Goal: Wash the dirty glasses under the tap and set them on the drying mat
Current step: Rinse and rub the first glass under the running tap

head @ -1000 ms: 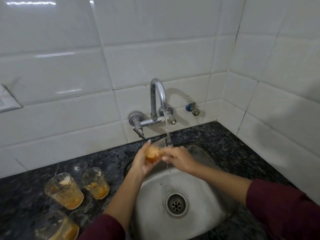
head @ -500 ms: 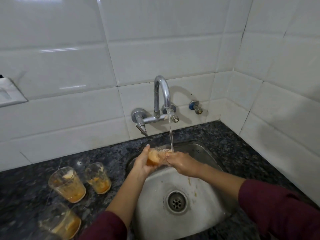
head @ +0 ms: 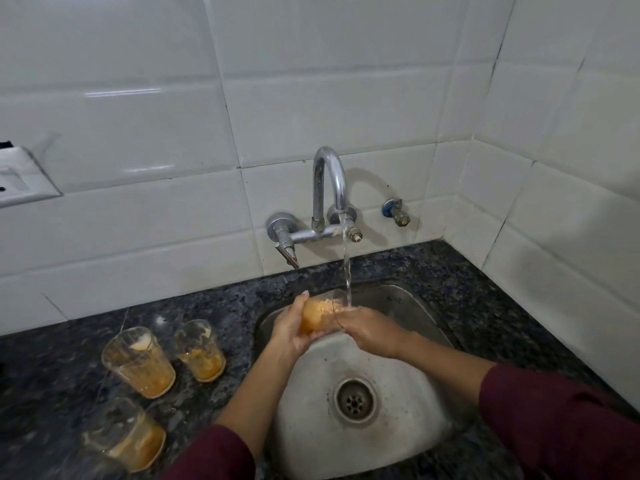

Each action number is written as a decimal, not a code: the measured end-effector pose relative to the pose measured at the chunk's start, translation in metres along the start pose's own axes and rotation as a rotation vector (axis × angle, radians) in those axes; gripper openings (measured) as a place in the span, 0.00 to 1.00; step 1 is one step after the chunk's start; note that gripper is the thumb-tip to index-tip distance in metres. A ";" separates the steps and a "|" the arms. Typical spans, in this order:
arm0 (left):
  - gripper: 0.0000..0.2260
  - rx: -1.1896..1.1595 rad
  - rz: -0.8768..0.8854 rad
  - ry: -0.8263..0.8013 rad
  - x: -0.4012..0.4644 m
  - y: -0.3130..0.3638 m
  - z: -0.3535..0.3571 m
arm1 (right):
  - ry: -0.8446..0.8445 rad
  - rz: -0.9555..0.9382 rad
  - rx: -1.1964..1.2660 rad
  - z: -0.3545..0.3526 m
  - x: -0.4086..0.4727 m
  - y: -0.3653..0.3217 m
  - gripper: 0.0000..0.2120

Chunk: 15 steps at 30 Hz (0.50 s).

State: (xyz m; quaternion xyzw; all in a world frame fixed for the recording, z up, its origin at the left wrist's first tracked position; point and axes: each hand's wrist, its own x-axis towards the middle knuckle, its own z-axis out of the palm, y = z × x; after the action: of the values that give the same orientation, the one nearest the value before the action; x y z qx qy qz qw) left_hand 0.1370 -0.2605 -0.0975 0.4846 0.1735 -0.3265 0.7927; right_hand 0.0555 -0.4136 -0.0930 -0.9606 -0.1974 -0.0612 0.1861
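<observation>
Over the sink point(head: 408, 306), beneath the running tap point(head: 329, 188): one dirty glass point(head: 320, 315), tilted, left hand point(head: 289, 332) gripping its base, right hand point(head: 367, 329) grasping its rim; best rotated so water flushes the orange residue throughout.

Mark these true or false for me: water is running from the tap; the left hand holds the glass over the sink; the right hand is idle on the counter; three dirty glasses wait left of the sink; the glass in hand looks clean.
1. Water runs from the tap. True.
2. The left hand holds the glass over the sink. True.
3. The right hand is idle on the counter. False: it is at the glass's mouth.
4. Three dirty glasses wait left of the sink. True.
5. The held glass looks clean. False: orange residue shows.
</observation>
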 end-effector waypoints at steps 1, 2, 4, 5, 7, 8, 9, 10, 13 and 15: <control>0.14 -0.007 -0.021 -0.011 -0.001 -0.001 -0.001 | -0.036 0.029 -0.010 -0.003 0.003 0.002 0.21; 0.13 -0.022 -0.031 -0.039 -0.002 -0.002 -0.001 | -0.058 0.075 0.046 -0.007 0.006 0.000 0.19; 0.14 -0.075 -0.043 -0.110 -0.003 0.001 -0.002 | -0.017 0.215 0.340 -0.017 0.016 -0.011 0.17; 0.14 -0.087 -0.027 -0.149 -0.003 0.000 -0.002 | 0.047 0.318 0.584 -0.023 0.021 -0.019 0.16; 0.15 -0.096 0.021 -0.210 -0.008 0.002 0.001 | 0.174 0.543 1.144 -0.027 0.028 -0.036 0.11; 0.20 -0.101 0.051 -0.211 -0.008 0.003 0.003 | 0.228 0.609 1.284 -0.025 0.031 -0.043 0.10; 0.24 -0.099 0.064 -0.204 -0.005 0.004 0.004 | 0.263 0.601 1.288 -0.019 0.031 -0.046 0.10; 0.25 -0.099 0.061 -0.194 -0.005 0.004 0.005 | 0.278 0.536 1.198 -0.012 0.026 -0.048 0.11; 0.23 -0.037 0.054 -0.144 -0.003 0.005 0.004 | 0.222 0.207 0.621 0.003 0.005 -0.033 0.15; 0.22 -0.023 0.029 -0.113 -0.003 0.005 0.004 | 0.095 0.095 0.216 0.007 -0.004 -0.011 0.18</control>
State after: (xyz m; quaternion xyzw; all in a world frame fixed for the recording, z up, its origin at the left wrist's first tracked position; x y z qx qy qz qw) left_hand 0.1383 -0.2616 -0.0905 0.4587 0.1249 -0.3399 0.8115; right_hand 0.0475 -0.4033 -0.0962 -0.9393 -0.1480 -0.0761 0.3000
